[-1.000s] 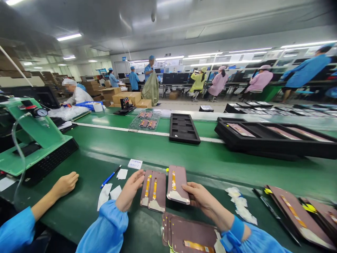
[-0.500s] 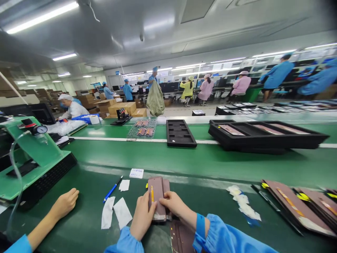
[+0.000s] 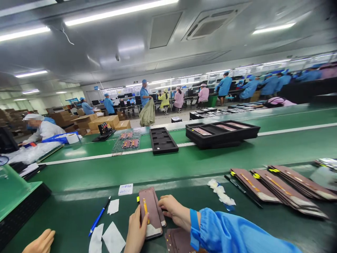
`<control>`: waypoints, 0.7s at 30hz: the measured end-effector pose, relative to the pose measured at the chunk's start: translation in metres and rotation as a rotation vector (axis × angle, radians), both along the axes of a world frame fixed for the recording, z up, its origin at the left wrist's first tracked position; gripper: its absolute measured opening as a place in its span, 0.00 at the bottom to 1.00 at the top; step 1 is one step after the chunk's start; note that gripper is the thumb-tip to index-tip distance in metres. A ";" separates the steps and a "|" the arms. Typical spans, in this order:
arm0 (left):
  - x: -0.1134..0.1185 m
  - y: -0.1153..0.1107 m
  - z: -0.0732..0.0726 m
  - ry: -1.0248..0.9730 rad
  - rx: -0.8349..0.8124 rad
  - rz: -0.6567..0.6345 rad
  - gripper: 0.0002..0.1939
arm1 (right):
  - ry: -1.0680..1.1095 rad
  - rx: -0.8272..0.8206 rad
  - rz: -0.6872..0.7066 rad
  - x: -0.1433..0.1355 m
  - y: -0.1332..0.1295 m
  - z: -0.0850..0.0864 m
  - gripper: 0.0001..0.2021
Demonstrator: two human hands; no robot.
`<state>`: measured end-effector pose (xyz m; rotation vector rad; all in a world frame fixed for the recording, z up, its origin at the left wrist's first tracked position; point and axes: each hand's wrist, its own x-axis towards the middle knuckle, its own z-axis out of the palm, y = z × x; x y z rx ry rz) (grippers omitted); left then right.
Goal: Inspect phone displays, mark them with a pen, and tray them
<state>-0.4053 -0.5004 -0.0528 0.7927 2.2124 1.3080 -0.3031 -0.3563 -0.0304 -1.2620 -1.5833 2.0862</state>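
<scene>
A brownish-pink phone panel [image 3: 154, 212] with an orange flex cable and a whitish lower end lies over another like it, slightly fanned out. Gripping its left edge is my left hand [image 3: 137, 226], thumb on the front near the cable. My right hand [image 3: 175, 211] has curled fingers at the right edge of the panel underneath; what its fingertips pinch is hidden. Below my right wrist sits a stack of plain brownish panels [image 3: 179, 240], partly cut off by the frame. A yellow tab [image 3: 138, 199] sticks out at the panel's upper left.
At the lower left is another person's hand [image 3: 39, 242]. Nearby lie a blue pen [image 3: 99, 216], paper pieces [image 3: 113, 237] and a written label [image 3: 125, 189]. Fanned panel stacks [image 3: 286, 189], a black pen-like tool [image 3: 243, 191] and crumpled white scraps [image 3: 221, 192] lie right. Black trays [image 3: 221, 137] stand beyond.
The view has swung right, showing more of the panel stacks. My right hand has shifted from the front of the upper panel to the right edge of the lower one; the two panels look more fanned.
</scene>
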 end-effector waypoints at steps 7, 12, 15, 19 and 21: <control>-0.017 0.002 -0.019 -0.003 -0.020 -0.051 0.41 | -0.078 -0.003 0.103 -0.009 0.011 0.006 0.08; -0.020 0.004 -0.026 0.011 -0.016 -0.071 0.39 | 0.015 0.110 0.071 -0.019 0.003 -0.001 0.11; -0.019 0.003 -0.024 -0.024 0.004 -0.067 0.38 | 0.058 0.159 0.018 -0.024 -0.002 -0.009 0.19; -0.015 0.002 -0.017 -0.128 0.032 -0.001 0.39 | 0.098 0.106 -0.006 -0.025 0.003 -0.014 0.19; -0.015 0.002 -0.014 -0.182 0.062 0.044 0.39 | 0.136 0.064 -0.018 -0.024 0.008 -0.014 0.18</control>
